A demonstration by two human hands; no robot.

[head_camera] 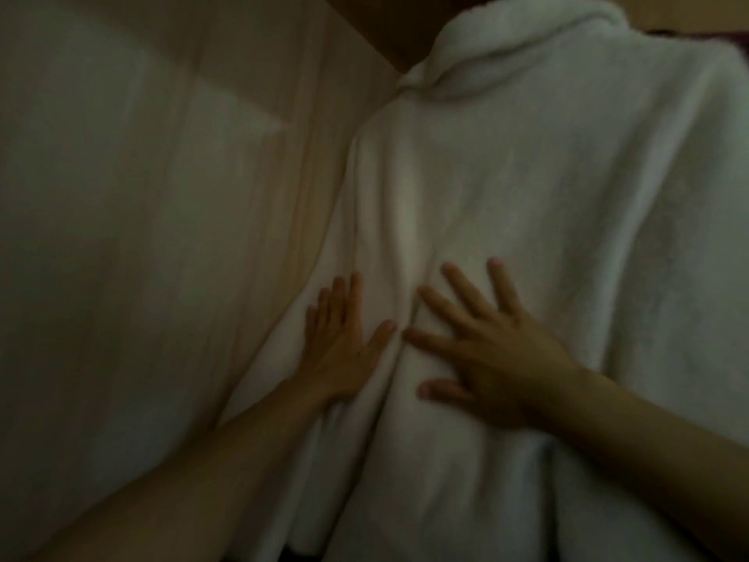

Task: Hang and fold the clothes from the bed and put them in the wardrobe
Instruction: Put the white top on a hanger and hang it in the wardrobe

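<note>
1. Smoothing is the step in hand, by my reading: the white fleece garment (527, 196) lies spread on the bed sheet (142, 237) and is being pressed flat ahead of a fold. Frame is dim and blurred.
2. Far left: a wide stretch of cream sheet shows beside the garment's left edge. This is the room for swinging a side or sleeve out.
3. Left hand (344, 346): fingers straight and close together, palm down just inside the garment's left edge. It holds nothing.
4. Centre: a long raised crease runs up the fleece between the two hands. The left thumb and the right fingertips nearly meet across it.
5. Right hand (486, 350): fingers splayed wide, flat on the fabric, gripping nothing.
6. Right: the garment body runs on to the frame edge, so its right border is not visible. A rolled collar or hood (506, 54) lies at the top; cannot tell which.
7. Next move, judged: press the crease out, then pinch the left edge and bring it over toward the middle, one palm pinning the fold line.
</note>
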